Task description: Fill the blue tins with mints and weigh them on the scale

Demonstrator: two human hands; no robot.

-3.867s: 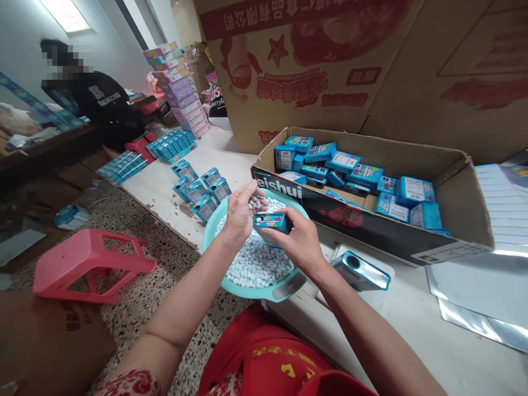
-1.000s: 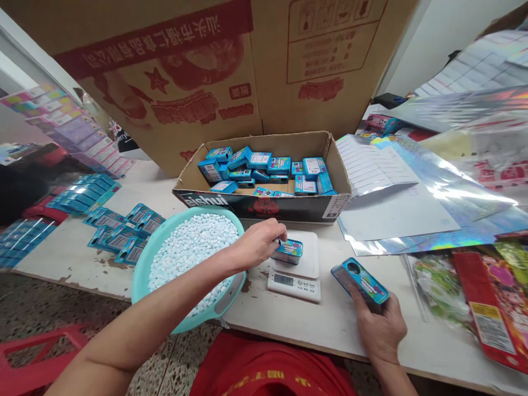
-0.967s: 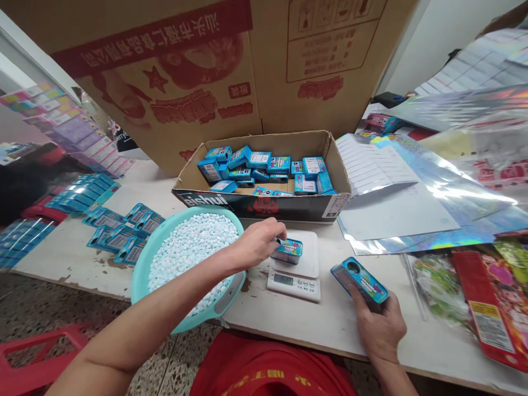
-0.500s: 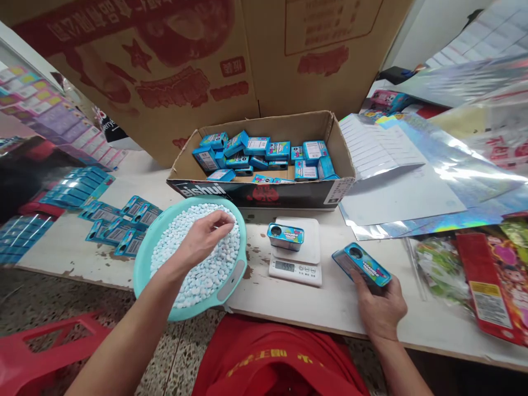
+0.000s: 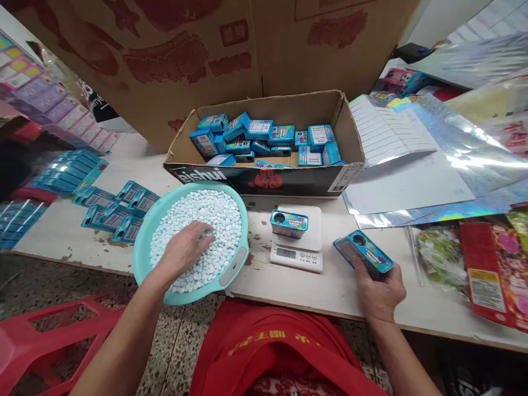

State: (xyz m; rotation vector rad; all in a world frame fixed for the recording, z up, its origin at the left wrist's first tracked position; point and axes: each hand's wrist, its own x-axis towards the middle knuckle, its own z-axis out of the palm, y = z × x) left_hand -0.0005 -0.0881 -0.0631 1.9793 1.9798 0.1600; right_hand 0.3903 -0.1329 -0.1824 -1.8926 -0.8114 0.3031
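My left hand point(image 5: 185, 250) rests on small white-blue candies point(image 5: 220, 217) that fill a turquoise basin point(image 5: 244, 220). Its fingers are apart, tips touching the candies; whether any candy lies under them is hidden. In my right hand point(image 5: 383, 297) is a small blue candy box point(image 5: 365, 254), tilted, with a round dark hole on its top side. Between the hands, another blue candy box point(image 5: 289, 225) lies on a white digital scale point(image 5: 303, 260), whose display is lit with digits too small to read surely.
Behind the scale, an open carton point(image 5: 264, 179) holds several blue boxes. More blue boxes point(image 5: 113, 214) lie left of the basin. Shiny sheets point(image 5: 412, 181) and a red packet point(image 5: 482, 269) are on the right. A red stool point(image 5: 53, 341) stands below the table at left.
My left hand has come down and left, from above the candies onto them, with its fingers spreading. My right hand keeps the box in about the same place. The view has tilted slightly.
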